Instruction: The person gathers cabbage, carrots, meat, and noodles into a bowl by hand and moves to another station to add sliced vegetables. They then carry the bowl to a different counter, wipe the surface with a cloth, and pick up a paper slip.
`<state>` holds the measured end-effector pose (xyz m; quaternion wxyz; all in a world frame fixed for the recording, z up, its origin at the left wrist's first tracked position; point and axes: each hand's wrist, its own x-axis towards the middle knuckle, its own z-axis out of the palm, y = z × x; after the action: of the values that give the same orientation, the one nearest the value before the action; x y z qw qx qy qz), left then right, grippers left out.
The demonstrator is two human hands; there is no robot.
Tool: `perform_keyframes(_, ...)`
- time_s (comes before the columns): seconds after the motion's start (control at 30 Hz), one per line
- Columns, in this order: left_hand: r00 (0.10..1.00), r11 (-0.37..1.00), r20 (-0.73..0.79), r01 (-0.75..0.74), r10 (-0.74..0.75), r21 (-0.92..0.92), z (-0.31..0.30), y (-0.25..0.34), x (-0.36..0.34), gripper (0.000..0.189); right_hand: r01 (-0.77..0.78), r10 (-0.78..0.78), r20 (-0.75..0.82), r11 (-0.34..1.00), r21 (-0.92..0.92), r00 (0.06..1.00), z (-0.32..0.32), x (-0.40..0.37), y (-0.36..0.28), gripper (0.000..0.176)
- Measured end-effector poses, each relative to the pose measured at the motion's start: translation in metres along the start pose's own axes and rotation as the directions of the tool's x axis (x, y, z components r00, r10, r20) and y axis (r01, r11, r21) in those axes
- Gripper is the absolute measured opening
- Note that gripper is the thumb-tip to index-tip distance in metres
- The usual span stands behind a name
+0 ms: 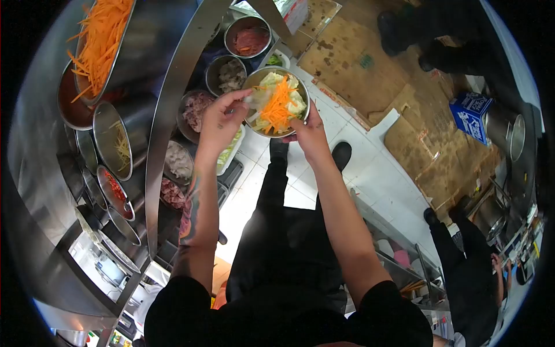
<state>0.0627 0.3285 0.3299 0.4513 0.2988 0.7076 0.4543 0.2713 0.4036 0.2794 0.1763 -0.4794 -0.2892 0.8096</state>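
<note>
My right hand (309,130) grips the near right rim of a round metal bowl (253,120), thumb over the edge. Orange carrot shreds (278,107) lie heaped in the bowl on pale green cabbage pieces (295,99). At the bowl's left side, my left hand (226,113) is closed, its fingertips at the rim by some pale, translucent slices (254,103). I cannot tell whether it still grips those slices. Just left of this hand stand a bowl of pinkish sliced meat (196,110) and a bowl of pale greyish pieces (231,76).
A bowl of red meat (248,41) stands at the top. On the left shelf are a carrot container (101,46), a bowl of yellowish strips (120,141) and chopped red peppers (114,186). Other people's legs (462,260) show at the right, near a blue box (473,117).
</note>
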Motion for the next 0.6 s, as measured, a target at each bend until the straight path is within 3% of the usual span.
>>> perform_keyframes(0.03,1.000,0.989,-0.008,-0.020,0.022,0.146,0.005,0.002,-0.002,0.027,0.001,-0.001,-0.004,1.000,0.000,1.000,0.001,-0.001,-0.001,0.075)
perform_keyframes(0.07,0.995,0.982,-0.102,0.041,-0.022,0.186,0.001,-0.004,0.002,0.026,0.014,-0.014,-0.012,1.000,0.009,1.000,0.003,-0.001,-0.003,0.075)
perform_keyframes(0.1,0.995,0.982,-0.098,0.037,-0.019,0.186,-0.008,-0.012,0.010,0.026,0.028,-0.028,-0.019,0.999,0.019,0.999,0.002,-0.001,-0.003,0.075)
perform_keyframes(0.17,0.937,0.949,-0.328,-0.009,0.117,0.314,-0.024,-0.028,0.033,0.025,0.050,-0.050,-0.034,0.999,0.003,0.998,-0.001,0.001,-0.001,0.074)
perform_keyframes(0.2,0.911,0.873,-0.389,0.077,0.135,0.482,-0.022,-0.021,0.042,0.024,0.067,-0.068,-0.043,0.998,-0.016,0.997,-0.003,0.001,0.000,0.073)
perform_keyframes(0.23,0.911,0.870,-0.388,0.075,0.138,0.487,-0.027,-0.034,0.052,0.024,0.069,-0.069,-0.040,0.998,-0.011,0.997,-0.004,0.002,0.001,0.073)
perform_keyframes(0.3,0.947,0.580,-0.020,-0.180,0.322,0.794,-0.038,-0.056,0.068,0.026,0.051,-0.051,-0.046,0.999,-0.015,0.998,-0.007,0.002,0.003,0.075)
perform_keyframes(0.6,0.997,0.603,-0.052,0.007,0.058,0.798,-0.037,-0.055,0.087,0.017,0.093,-0.094,-0.057,0.995,-0.024,0.994,-0.013,0.004,0.019,0.076)
